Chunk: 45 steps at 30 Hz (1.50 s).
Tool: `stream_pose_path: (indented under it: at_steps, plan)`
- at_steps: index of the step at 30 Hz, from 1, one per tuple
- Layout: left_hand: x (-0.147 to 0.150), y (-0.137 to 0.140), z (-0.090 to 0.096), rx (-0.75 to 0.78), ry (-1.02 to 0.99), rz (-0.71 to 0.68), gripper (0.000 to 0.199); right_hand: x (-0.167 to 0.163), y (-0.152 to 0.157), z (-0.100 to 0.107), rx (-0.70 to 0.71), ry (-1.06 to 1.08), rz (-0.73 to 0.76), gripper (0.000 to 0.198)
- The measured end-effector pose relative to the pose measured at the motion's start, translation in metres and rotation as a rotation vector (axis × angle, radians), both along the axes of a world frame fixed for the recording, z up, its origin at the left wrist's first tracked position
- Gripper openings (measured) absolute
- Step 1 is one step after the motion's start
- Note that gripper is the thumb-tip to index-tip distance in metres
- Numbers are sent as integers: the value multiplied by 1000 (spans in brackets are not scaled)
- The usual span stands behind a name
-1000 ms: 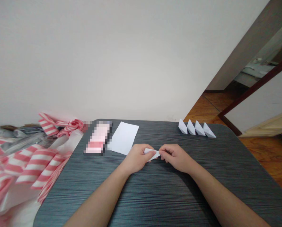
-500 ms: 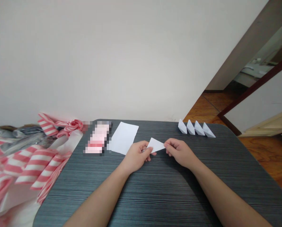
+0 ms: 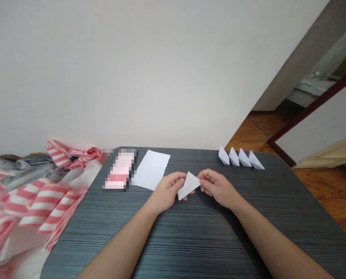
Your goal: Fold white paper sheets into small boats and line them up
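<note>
A small folded piece of white paper (image 3: 189, 185), roughly triangular, is held just above the table between both hands. My left hand (image 3: 167, 190) has its fingers behind the paper's left side, with the thumb at its edge. The paper's right corner is pinched by my right hand (image 3: 218, 186) between thumb and fingers. To the left of my left hand lies a flat white sheet of paper (image 3: 152, 168). Several folded white paper shapes (image 3: 239, 158) stand in a row beyond my right hand.
The dark wood-grain table (image 3: 173, 240) stands against a pale wall (image 3: 161, 77). A blurred-out phone-like object (image 3: 120, 169) lies at its back left. Red-and-white striped cloth (image 3: 45, 201) is heaped beyond the left edge. Wooden flooring (image 3: 335, 186) shows at the right.
The folded paper has been turned in my hands, so one point now hangs down toward me. My left thumb has shifted off its front, and my right hand has moved slightly left.
</note>
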<state>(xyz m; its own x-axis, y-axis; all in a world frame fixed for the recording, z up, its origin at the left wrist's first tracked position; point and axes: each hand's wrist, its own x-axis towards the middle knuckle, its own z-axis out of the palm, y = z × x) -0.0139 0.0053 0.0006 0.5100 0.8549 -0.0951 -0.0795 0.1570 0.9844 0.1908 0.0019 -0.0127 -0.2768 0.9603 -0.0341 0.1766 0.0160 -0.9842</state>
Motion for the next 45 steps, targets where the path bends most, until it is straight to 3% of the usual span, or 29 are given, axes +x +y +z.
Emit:
stream_pose_path:
  at_steps: [6,12,16,22,30,37,41,45]
  plan:
    - [5,-5,5,159,116,-56,27,-6,-3,1,-46,114,50,10]
    - [3,-2,4,395,239,21,15,-7,-6,6,-68,52,136,12]
    - [2,-3,2,357,290,81,17,-2,-4,3,-60,-22,48,18]
    - [3,-4,5,337,334,164,17,4,3,-4,-19,98,-127,33]
    - [3,-2,5,432,412,177,18,0,-2,1,28,26,-86,17]
    - [4,-4,9,393,416,129,22,-2,-1,0,68,32,-49,16]
    - [4,-3,10,413,429,126,20,1,0,-1,176,-41,-48,25]
    - [3,-3,10,424,435,136,21,4,0,3,335,-176,-48,19]
